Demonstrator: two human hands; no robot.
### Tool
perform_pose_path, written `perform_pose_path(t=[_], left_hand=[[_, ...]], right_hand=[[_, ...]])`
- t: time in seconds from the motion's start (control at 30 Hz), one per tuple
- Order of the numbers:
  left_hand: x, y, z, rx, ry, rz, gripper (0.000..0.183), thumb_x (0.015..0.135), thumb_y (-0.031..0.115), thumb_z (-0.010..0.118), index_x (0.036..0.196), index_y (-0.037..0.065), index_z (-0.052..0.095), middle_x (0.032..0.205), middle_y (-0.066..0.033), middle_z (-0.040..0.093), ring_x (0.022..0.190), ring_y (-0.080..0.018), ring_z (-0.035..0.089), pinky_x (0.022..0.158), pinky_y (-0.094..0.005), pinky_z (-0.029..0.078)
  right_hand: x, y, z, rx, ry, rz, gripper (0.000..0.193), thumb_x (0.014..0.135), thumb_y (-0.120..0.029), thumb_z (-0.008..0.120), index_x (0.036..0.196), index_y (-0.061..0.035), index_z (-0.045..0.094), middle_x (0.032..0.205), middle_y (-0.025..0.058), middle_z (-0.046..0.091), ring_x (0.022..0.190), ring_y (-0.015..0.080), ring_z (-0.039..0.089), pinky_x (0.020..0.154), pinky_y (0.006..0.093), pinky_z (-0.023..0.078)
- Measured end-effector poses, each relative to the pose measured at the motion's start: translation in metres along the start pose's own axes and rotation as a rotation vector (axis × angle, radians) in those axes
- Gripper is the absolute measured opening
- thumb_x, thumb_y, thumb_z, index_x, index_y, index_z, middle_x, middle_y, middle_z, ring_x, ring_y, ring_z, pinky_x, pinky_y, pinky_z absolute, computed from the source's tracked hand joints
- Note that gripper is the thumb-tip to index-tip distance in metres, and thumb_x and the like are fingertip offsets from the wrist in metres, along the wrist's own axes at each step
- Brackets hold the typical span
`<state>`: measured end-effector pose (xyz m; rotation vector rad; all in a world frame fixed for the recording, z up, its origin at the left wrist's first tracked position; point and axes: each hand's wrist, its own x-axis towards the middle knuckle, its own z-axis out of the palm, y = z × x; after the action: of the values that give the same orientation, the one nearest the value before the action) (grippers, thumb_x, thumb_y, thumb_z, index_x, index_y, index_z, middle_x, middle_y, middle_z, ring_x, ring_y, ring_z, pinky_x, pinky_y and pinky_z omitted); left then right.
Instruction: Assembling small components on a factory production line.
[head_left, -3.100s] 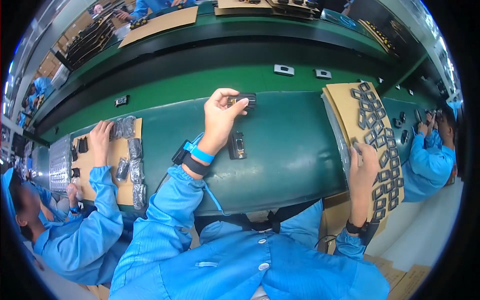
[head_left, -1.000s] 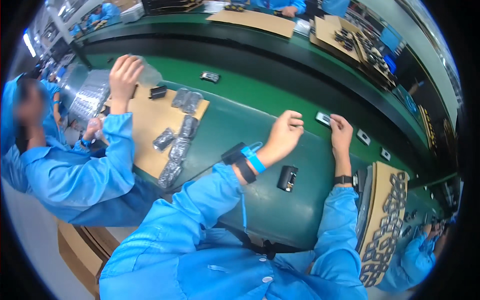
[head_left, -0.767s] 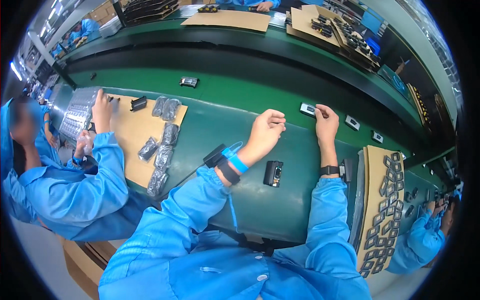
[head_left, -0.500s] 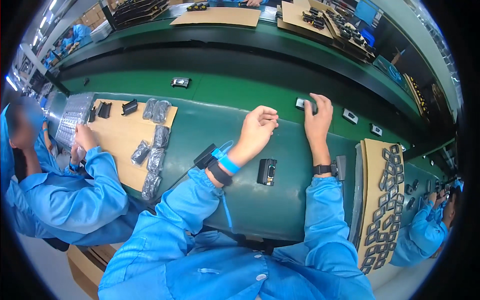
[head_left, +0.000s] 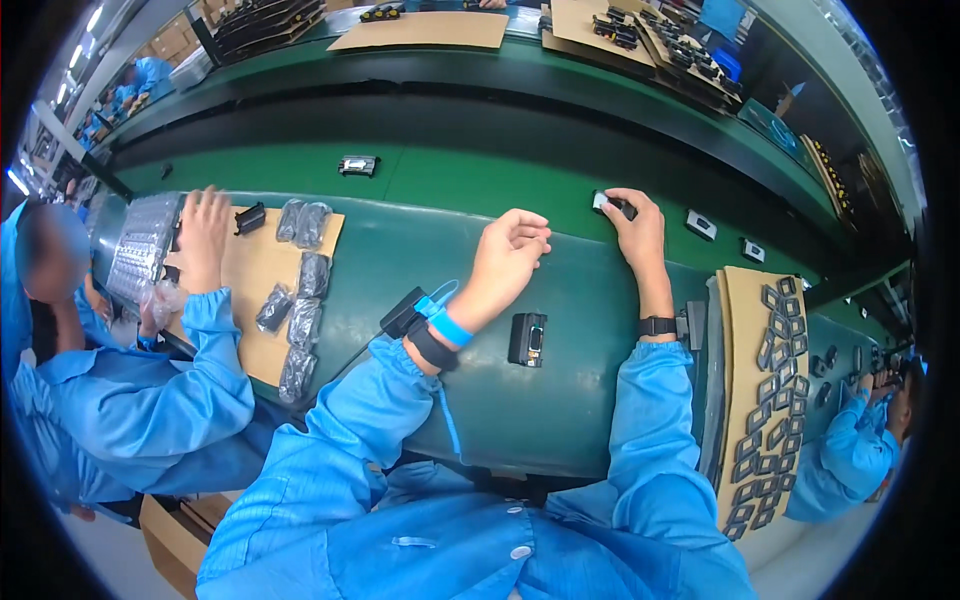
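Observation:
My right hand (head_left: 640, 230) reaches over the green belt, thumb and fingers closed around a small black-and-silver box-shaped device (head_left: 599, 201). The hand covers part of that device. My left hand (head_left: 505, 262) hovers above the green bench mat (head_left: 430, 255), fingers loosely curled with nothing visible in them. Between my forearms a black device (head_left: 527, 340) with a shiny inset part lies on the mat. A blue strap (head_left: 452, 326) and a dark band are around my left wrist.
More devices (head_left: 701, 224) lie on the green belt (head_left: 450, 170). To the right, cardboard (head_left: 735, 380) holds many black frames (head_left: 770, 410). At left, a co-worker's hand (head_left: 205, 235) is above cardboard with several bagged parts (head_left: 304, 322). A shelf edge (head_left: 440, 85) runs beyond the belt.
My right hand's thumb and fingers have closed onto the device on the belt. My left hand stays nearly still. The co-worker's hand at left has risen and reached forward.

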<state>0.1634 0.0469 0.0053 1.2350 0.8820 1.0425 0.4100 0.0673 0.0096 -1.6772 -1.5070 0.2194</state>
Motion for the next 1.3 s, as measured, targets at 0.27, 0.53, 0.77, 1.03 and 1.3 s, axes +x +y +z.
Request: perform_pose_path(t=[0.27, 0.53, 0.77, 1.03, 1.3], left_hand=[[0.000, 0.002, 0.002, -0.006, 0.000, -0.019, 0.022, 0.099, 0.003, 0.064, 0.122, 0.001, 0.064, 0.116, -0.0119, 0.074, 0.101, -0.0183, 0.073, 0.079, -0.0300, 0.057], [-0.002, 0.002, -0.004, -0.006, 0.015, -0.011, 0.023, 0.099, 0.004, 0.064, 0.122, 0.001, 0.065, 0.115, -0.0126, 0.074, 0.101, -0.0182, 0.073, 0.079, -0.0298, 0.057], [-0.001, 0.000, 0.001, -0.011, -0.019, 0.003, 0.028, 0.100, 0.007, 0.067, 0.127, 0.000, 0.062, 0.114, -0.0118, 0.074, 0.100, -0.0180, 0.073, 0.079, -0.0296, 0.057], [-0.008, 0.012, 0.005, -0.113, -0.021, 0.105, 0.042, 0.101, 0.012, 0.071, 0.137, -0.002, 0.052, 0.107, -0.0170, 0.075, 0.099, -0.0180, 0.073, 0.081, -0.0299, 0.060], [-0.019, 0.023, 0.011, 0.058, 0.057, 0.260, 0.032, 0.098, 0.003, 0.069, 0.128, -0.003, 0.059, 0.100, -0.0168, 0.078, 0.095, -0.0175, 0.076, 0.083, -0.0305, 0.060]], right_hand=[[-0.004, 0.023, -0.009, 0.046, 0.080, -0.032, 0.042, 0.085, -0.017, 0.083, 0.125, -0.0078, 0.074, 0.127, 0.0148, 0.068, 0.111, 0.0311, 0.066, 0.097, 0.0403, 0.053], [-0.014, -0.015, 0.018, -0.568, 0.098, 0.171, 0.080, 0.084, -0.051, 0.082, 0.140, 0.0031, 0.061, 0.122, 0.0225, 0.063, 0.117, 0.0396, 0.058, 0.104, 0.0476, 0.049], [-0.018, 0.004, 0.013, -0.408, 0.187, -0.030, 0.073, 0.083, -0.041, 0.086, 0.135, 0.0048, 0.064, 0.121, 0.0195, 0.064, 0.114, 0.0360, 0.062, 0.099, 0.0457, 0.051], [-0.067, -0.069, 0.033, 0.360, 0.019, -0.222, 0.061, 0.080, -0.014, 0.087, 0.137, -0.0018, 0.065, 0.115, 0.0106, 0.067, 0.101, 0.0190, 0.066, 0.085, 0.0309, 0.053], [-0.069, -0.070, 0.036, 0.614, -0.054, -0.221, 0.067, 0.079, -0.001, 0.083, 0.142, 0.0003, 0.062, 0.121, 0.0079, 0.062, 0.107, 0.0153, 0.062, 0.089, 0.0286, 0.050]])
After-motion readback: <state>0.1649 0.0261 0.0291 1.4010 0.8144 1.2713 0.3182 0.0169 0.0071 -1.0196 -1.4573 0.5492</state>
